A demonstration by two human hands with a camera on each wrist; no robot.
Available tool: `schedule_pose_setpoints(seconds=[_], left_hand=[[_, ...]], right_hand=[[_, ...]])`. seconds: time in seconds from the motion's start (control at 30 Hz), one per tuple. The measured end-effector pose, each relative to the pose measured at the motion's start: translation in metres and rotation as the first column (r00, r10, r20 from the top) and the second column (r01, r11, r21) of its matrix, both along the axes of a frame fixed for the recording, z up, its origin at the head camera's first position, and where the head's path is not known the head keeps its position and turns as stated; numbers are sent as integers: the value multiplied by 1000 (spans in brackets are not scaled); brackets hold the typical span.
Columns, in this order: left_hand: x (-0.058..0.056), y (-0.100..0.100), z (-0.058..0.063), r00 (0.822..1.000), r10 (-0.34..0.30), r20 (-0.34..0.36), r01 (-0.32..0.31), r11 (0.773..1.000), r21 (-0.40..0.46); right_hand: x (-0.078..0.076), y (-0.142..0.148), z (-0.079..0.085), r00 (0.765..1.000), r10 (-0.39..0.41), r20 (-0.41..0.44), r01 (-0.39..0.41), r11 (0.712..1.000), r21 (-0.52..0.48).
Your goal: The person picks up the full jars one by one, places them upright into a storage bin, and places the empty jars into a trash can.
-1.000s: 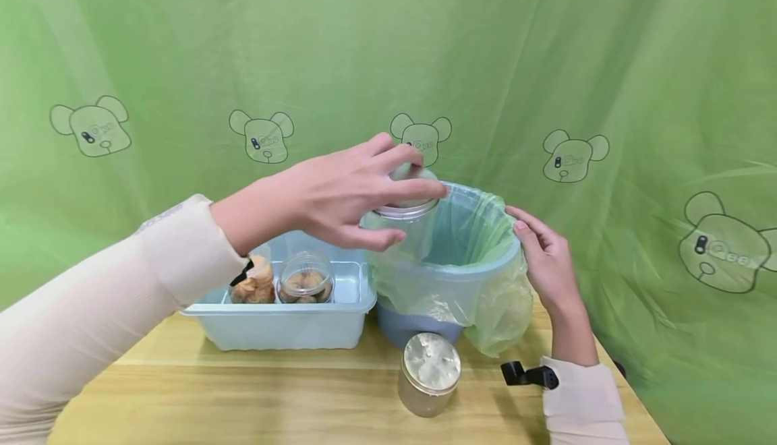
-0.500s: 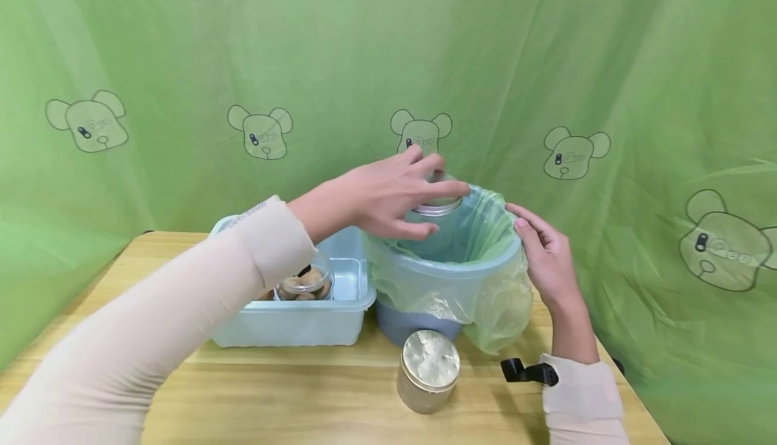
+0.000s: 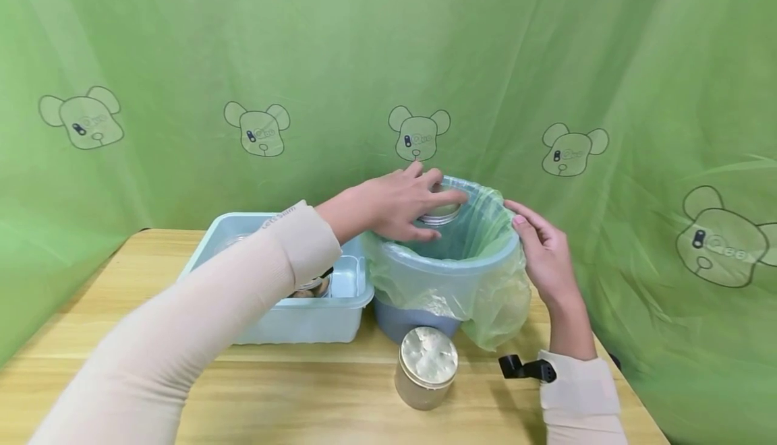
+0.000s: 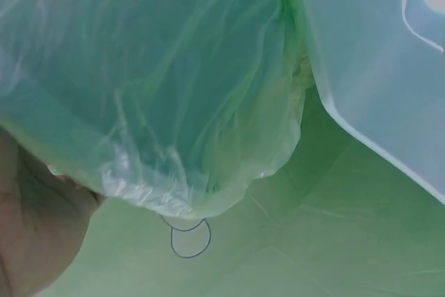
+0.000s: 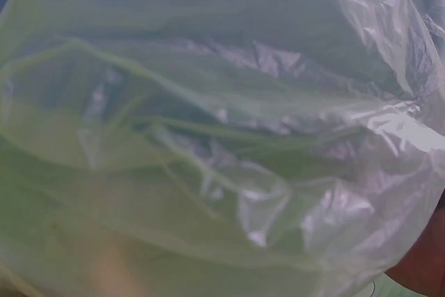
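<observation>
My left hand (image 3: pixel 407 203) grips a clear jar by its silver lid (image 3: pixel 440 216), from above. The jar is down inside the mouth of a blue bin (image 3: pixel 419 320), its body hardly showing. A thin green bag (image 3: pixel 498 303) lines the bin and hangs over its rim. On the far right side of the rim, my right hand (image 3: pixel 546 256) holds the bin's edge and the bag between thumb and fingers. The left wrist view shows the bag (image 4: pixel 174 102) and part of the left hand (image 4: pixel 42 227). In the right wrist view the bag (image 5: pixel 208 137) covers nearly everything.
Left of the bin stands a light blue basket (image 3: pixel 303 323) with jars of brown contents (image 3: pixel 315 288) in it, partly behind my left sleeve. A silver-topped jar (image 3: pixel 429 357) stands on the wooden table (image 3: pixel 291 391) before the bin. A green curtain hangs behind.
My left hand has moved right and down, carrying the jar from above the bin's left rim into its mouth. My right hand has stayed at the rim.
</observation>
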State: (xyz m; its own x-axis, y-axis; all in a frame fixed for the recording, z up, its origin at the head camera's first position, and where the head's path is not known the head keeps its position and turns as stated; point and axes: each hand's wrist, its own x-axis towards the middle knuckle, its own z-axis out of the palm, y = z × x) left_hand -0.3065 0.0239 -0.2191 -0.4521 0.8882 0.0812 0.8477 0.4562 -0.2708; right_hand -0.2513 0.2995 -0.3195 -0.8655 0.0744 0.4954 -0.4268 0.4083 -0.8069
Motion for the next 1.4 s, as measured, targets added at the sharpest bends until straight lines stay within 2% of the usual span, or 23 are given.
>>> schedule_pose_setpoints(seconds=[0.13,0.37,0.57,0.67,0.77,0.87,1.03,1.1,1.17,1.27,1.4], left_hand=[[0,1,-2,999,34,20,-34,999,-8],[3,-2,0,999,40,25,-40,999,-3],[12,-7,4,1000,20,-24,-20,1000,-5],[20,-11,3,998,-12,-61,13,1000,14],[32,-15,-1,990,-54,-134,58,998,25],[46,-18,-7,967,-105,-233,117,992,38],[67,-22,-19,903,-187,-386,236,968,83],[74,-23,-24,881,-207,-426,273,957,99],[80,-25,-29,866,-221,-449,301,947,115],[87,-28,-37,854,-238,-463,334,933,136],[96,-31,-47,833,-270,-483,370,921,123]], right_hand=[[0,0,0,1000,2,4,-2,1000,-3],[-1,0,-1,1000,6,4,-6,1000,-17],[-1,1,-2,1000,1,18,-1,1000,-10],[-1,1,-2,1000,4,15,-4,1000,-11],[-1,1,-2,1000,7,6,-7,1000,-13],[-1,1,-2,1000,11,1,-11,1000,-18],[-1,1,-2,1000,14,2,-14,1000,-17],[0,1,-2,1000,15,2,-15,1000,-13],[0,2,-2,1000,14,2,-14,1000,-6],[1,2,-2,1000,13,3,-13,1000,-2],[1,1,-1,1000,9,6,-9,1000,-2]])
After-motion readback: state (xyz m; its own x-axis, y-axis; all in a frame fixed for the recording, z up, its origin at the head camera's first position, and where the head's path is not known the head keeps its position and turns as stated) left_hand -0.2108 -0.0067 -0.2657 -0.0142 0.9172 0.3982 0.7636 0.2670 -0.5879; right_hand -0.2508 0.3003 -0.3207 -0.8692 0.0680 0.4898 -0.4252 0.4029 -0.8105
